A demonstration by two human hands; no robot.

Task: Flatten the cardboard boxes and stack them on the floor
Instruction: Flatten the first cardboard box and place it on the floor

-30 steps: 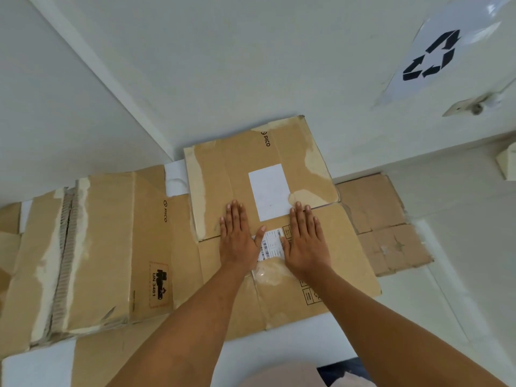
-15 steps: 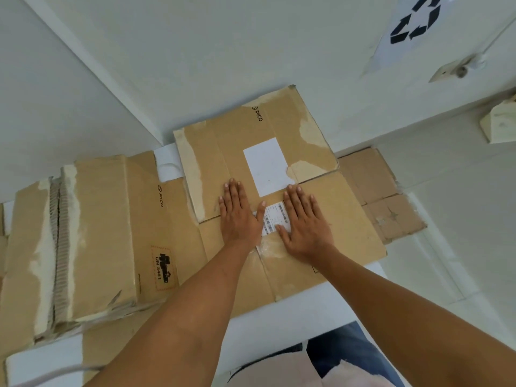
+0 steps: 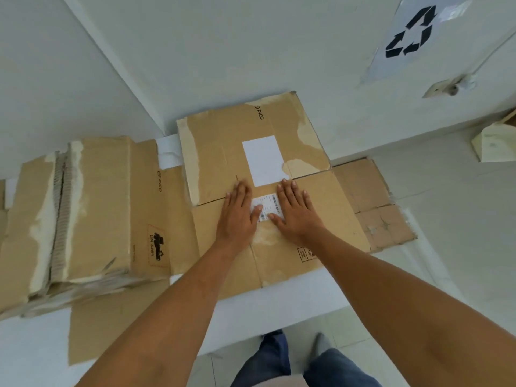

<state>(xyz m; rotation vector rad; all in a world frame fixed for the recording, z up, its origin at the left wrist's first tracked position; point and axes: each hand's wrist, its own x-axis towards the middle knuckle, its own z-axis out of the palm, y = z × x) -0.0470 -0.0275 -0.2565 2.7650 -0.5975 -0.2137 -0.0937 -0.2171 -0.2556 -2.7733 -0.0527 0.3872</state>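
Note:
A flattened brown cardboard box [image 3: 329, 208] with a white label lies on the floor against the wall. My left hand [image 3: 237, 216] and my right hand [image 3: 297, 213] press flat on its middle, side by side, fingers straight, on either side of a barcode sticker [image 3: 268, 206]. Its far flap [image 3: 223, 146], marked PICO, lies flat toward the wall. To the left sits a stack of flattened boxes [image 3: 92, 208] with torn edges.
A smaller flat cardboard piece [image 3: 374, 202] lies under the box at the right. A pale box corner [image 3: 494, 143] shows at the far right. A recycling sign [image 3: 410, 34] is on the wall. My legs [image 3: 279, 358] stand on the tiled floor below.
The view has shifted as my head moved; both hands stay pressed on the box in the same spot. My legs have come into view.

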